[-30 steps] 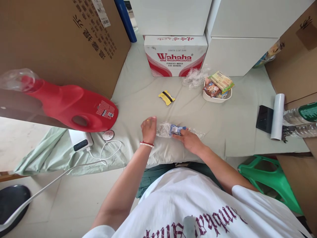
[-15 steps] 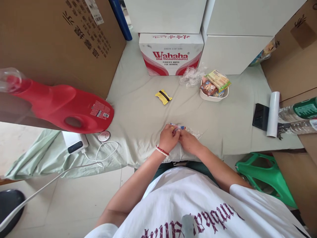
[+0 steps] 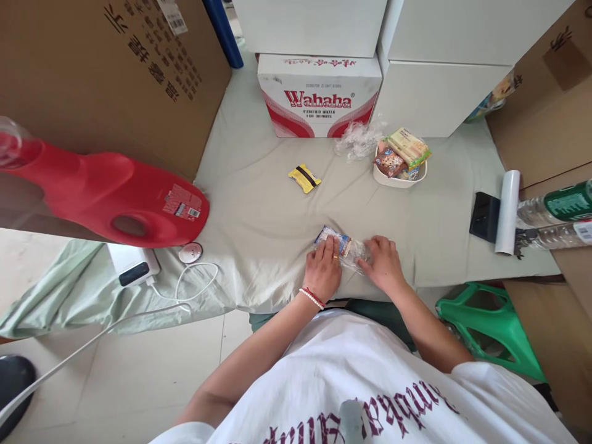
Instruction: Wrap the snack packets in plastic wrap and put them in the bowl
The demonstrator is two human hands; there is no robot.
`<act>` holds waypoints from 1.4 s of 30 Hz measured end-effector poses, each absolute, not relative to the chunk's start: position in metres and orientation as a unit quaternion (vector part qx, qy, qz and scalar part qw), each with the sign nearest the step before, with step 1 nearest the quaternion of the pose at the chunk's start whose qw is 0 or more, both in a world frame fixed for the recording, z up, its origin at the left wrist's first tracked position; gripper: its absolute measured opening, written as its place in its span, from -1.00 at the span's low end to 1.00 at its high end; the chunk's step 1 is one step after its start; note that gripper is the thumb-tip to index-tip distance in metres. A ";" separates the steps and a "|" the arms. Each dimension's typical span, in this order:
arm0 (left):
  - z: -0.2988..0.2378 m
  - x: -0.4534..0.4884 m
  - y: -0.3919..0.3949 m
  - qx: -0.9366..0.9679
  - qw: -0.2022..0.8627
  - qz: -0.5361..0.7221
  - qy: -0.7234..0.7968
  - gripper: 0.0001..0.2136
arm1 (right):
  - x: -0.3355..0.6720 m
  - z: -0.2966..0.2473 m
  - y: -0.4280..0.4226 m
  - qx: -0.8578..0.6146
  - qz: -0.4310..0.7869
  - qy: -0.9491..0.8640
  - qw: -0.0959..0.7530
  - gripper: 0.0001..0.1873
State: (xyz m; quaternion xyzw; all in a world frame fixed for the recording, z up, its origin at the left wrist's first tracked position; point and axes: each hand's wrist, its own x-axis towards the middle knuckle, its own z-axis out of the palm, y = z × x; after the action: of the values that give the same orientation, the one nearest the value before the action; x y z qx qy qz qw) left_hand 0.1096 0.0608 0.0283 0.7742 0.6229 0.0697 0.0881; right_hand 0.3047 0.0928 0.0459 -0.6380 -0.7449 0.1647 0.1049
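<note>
A small blue, white and red snack packet [image 3: 344,243] lies on the cloth in front of me with clear plastic film [image 3: 356,253] over its right side. My left hand [image 3: 322,265] rests on the packet, fingers stretched out flat across it and covering part of it. At the film's right edge is my right hand [image 3: 385,262], its thumb and fingers apart and touching the film. The tip of its forefinger is a little blurred. Farther back lies a yellow packet with a black band [image 3: 304,178], apart from both hands.
A white tub [image 3: 395,181] of snack packets stands at the back right beside crumpled clear film [image 3: 356,140]. Behind is a Wahaba-style water carton [image 3: 319,102]. A red bottle [image 3: 124,197] lies left, near a white power bank [image 3: 134,266]. A white roll [image 3: 507,213] stands right.
My hands have moved apart. The left has flattened onto the packet, and the right has shifted right along the film. More of the packet and film shows now.
</note>
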 end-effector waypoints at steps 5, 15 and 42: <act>0.026 0.111 0.062 0.780 0.059 0.040 0.621 -0.40 | 0.289 0.083 0.113 -0.600 0.275 -0.751 0.032 -0.90; 0.001 0.089 0.070 0.785 0.076 0.176 0.588 -0.43 | 0.190 0.083 0.160 -0.605 0.216 -0.767 0.014 -0.78; 0.046 0.051 0.022 0.382 0.543 0.470 0.581 -0.47 | 0.247 0.062 0.119 -0.448 0.637 -0.530 0.335 -0.52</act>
State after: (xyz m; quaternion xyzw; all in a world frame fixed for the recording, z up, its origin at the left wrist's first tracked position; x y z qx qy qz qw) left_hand 0.0511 0.0217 0.0456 0.3821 0.5812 0.4703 0.5432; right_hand 0.2467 0.1195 0.0617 -0.4484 -0.5298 0.6373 0.3346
